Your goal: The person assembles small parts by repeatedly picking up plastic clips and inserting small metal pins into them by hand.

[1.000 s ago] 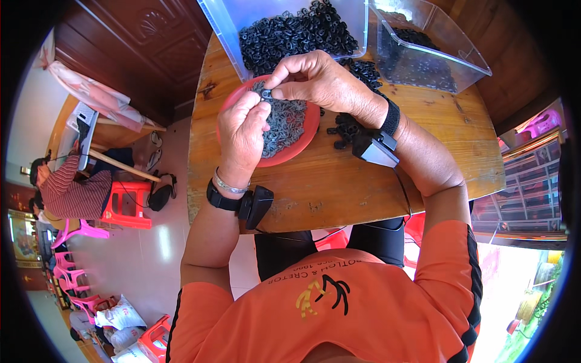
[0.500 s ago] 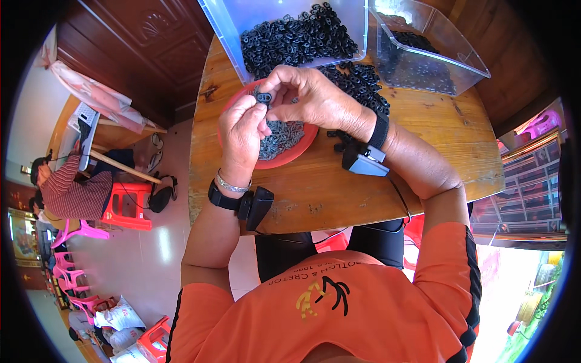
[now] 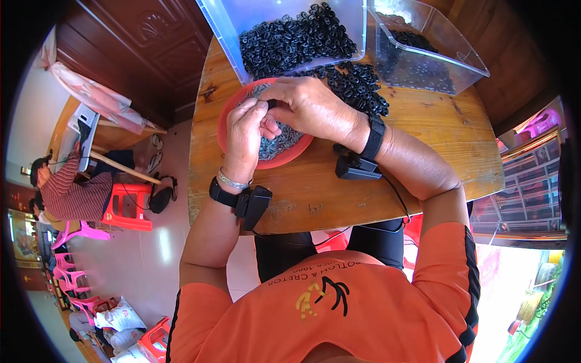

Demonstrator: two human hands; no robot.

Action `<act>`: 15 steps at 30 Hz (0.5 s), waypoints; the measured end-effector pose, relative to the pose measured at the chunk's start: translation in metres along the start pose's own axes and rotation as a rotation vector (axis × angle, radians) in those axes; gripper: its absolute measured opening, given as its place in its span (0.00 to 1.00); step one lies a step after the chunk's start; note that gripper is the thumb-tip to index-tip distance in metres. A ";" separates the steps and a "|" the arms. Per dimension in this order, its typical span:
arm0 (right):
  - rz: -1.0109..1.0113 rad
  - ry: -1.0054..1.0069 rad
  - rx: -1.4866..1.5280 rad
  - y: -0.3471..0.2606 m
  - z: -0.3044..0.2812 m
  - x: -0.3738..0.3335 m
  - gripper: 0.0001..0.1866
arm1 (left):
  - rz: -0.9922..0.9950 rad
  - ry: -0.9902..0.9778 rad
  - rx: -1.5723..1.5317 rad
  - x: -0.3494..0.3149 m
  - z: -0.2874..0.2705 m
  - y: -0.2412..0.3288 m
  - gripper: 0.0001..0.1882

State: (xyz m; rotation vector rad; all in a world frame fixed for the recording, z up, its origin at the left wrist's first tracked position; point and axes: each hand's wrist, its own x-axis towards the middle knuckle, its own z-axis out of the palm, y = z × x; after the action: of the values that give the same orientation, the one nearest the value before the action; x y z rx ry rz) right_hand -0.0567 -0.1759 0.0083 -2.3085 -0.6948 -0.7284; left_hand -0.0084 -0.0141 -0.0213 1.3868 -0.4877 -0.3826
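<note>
Above a red bowl (image 3: pixel 223 136) my two hands meet, fingertips together. My left hand (image 3: pixel 243 134) pinches a small black plastic part (image 3: pixel 272 104), mostly hidden by the fingers. From the other side my right hand (image 3: pixel 311 107) closes its thumb and forefinger at the same part. Whether the right fingers also hold a smaller piece cannot be seen. Beneath the hands, the bowl holds many small grey metal pieces (image 3: pixel 277 147) that look like screws. Beyond my right hand lies a loose heap of black parts (image 3: pixel 362 91) on the wooden table (image 3: pixel 436 139).
A translucent tub (image 3: pixel 221 36) of black oval parts lies at the table's far side. To its right stands a clear bin (image 3: pixel 423 72) with more dark parts. At left, a person in a striped top (image 3: pixel 85 196) sits on a red stool (image 3: pixel 130 206). Cables hang from my wrist devices.
My right hand has turned over the black part and shifted slightly left, palm more downward. The part, plainly visible before, is now mostly covered by fingers. My left hand is nearly still.
</note>
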 end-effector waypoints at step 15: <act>-0.071 0.030 -0.055 -0.006 -0.001 -0.002 0.08 | 0.078 -0.006 -0.109 -0.005 0.004 0.001 0.15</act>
State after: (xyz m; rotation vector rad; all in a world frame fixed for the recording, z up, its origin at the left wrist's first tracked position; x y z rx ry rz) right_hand -0.0616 -0.1732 0.0101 -2.3278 -0.7555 -0.8219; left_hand -0.0154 -0.0148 -0.0201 1.2577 -0.5167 -0.3447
